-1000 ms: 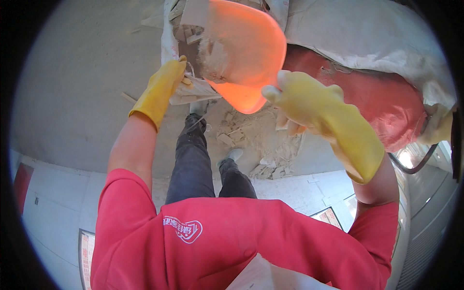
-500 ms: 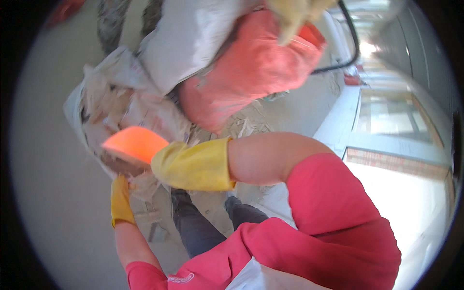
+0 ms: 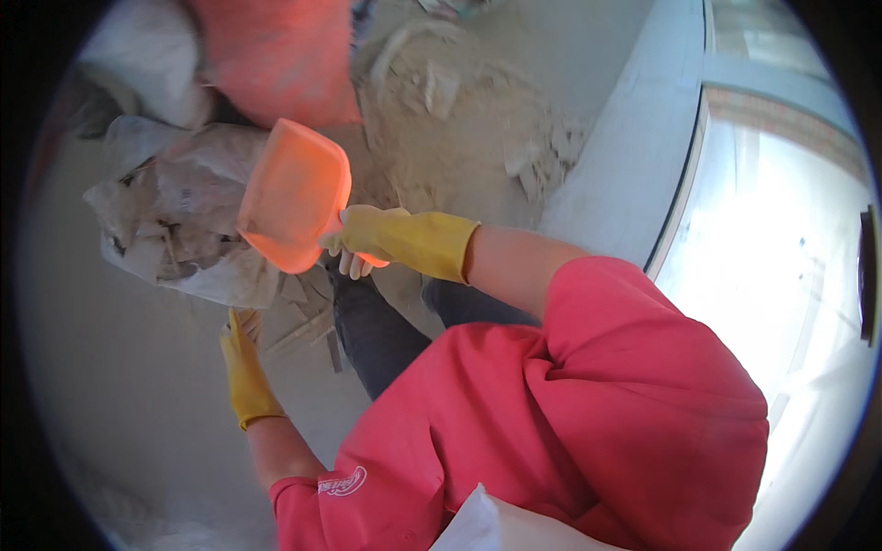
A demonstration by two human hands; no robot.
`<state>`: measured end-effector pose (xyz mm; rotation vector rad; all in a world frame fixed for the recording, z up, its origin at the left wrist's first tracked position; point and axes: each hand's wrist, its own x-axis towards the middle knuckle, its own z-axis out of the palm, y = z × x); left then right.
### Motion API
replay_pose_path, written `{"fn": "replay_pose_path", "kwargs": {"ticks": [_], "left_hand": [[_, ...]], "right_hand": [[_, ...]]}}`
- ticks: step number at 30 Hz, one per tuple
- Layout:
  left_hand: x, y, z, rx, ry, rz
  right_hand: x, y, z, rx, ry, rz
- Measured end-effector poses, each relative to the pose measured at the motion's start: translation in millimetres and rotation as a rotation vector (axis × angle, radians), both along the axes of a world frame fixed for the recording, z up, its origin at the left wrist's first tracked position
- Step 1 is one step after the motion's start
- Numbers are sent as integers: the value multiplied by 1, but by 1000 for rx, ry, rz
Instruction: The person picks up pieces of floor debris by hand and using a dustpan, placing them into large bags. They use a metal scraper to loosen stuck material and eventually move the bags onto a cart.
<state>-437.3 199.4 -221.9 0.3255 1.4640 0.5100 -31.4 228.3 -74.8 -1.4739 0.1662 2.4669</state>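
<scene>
Right hand: my gloved right hand (image 3: 372,234) was wrapped around the handle of the orange dustpan (image 3: 296,197).
Left hand: my gloved left hand (image 3: 244,363) was at the near edge of the white sack (image 3: 237,280); whether its fingers pinched it, I couldn't tell.
Dustpan: smooth plastic, rounded corners, tilted, beside the sack's right side.
Sack: crumpled, gaping, broken debris (image 3: 184,253) inside.
Floor pile: dusty, sandy rubble (image 3: 459,147) with flat shards.
Obscured: my glove hid most of the handle; the red sack (image 3: 285,60) was blurred, cut off above.
</scene>
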Motion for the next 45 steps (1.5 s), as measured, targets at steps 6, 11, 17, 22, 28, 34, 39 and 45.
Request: {"fn": "replay_pose_path", "kwargs": {"ticks": [6, 11, 17, 22, 28, 34, 39, 45], "left_hand": [[47, -150, -29, -287, -1261, -79], [61, -286, -26, -323, -737, -153], [207, -243, 57, 128, 124, -427], [250, -231, 106, 268, 205, -870], [170, -241, 11, -80, 118, -646], [196, -175, 17, -490, -573, -379], [368, -139, 33, -475, -394, -477], [642, -220, 34, -293, 32, -755]], "right_hand": [[101, -193, -46, 117, 240, -454], [210, -339, -82, -121, 467, -743], [336, -468, -49, -75, -121, -706], [357, -509, -44, -78, -559, -582], [380, -527, -29, -213, -878, -188], [517, -536, -13, -210, -1069, -131], [731, -548, -114, -12, -1496, 699], [1018, -488, -209, 73, -1604, 696]]}}
